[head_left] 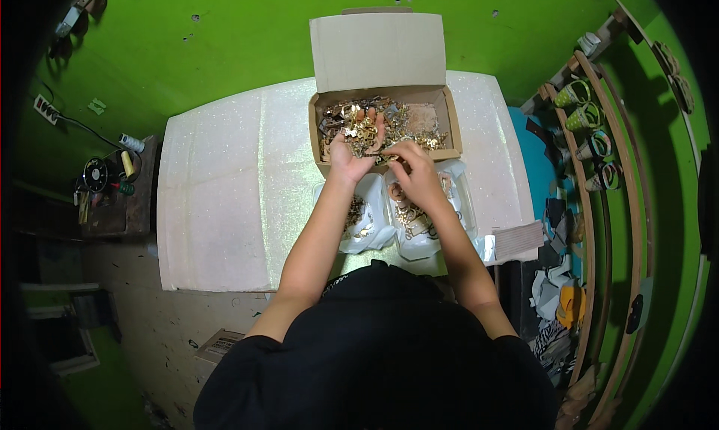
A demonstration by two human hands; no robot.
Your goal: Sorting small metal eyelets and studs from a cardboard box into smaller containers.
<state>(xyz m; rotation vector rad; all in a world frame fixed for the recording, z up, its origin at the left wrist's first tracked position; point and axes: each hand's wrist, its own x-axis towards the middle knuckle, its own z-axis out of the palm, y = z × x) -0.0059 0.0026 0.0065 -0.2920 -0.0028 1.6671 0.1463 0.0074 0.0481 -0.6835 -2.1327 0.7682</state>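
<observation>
A cardboard box [454, 123] with its lid raised stands on the table, holding a heap of small gold and silver metal fittings [408, 135]. My left hand [352, 157] is over the box's near side, palm up and cupped around a handful of such fittings. Beside it, my right hand [416, 174] has thumb and fingers drawn together at the edge of that palm; whatever they pinch is too small to make out. Under my forearms sit two plastic-lined containers, a left one [372, 234] and a right one [419, 246], each with metal pieces inside.
A pale glittery sheet [217, 183] covers the table. On the right, a wooden rack [633, 183] holds several sandals [584, 117], with fabric scraps [554, 295] below. A striped grey piece [517, 241] lies at the table's right corner. A small side table [138, 198] stands left.
</observation>
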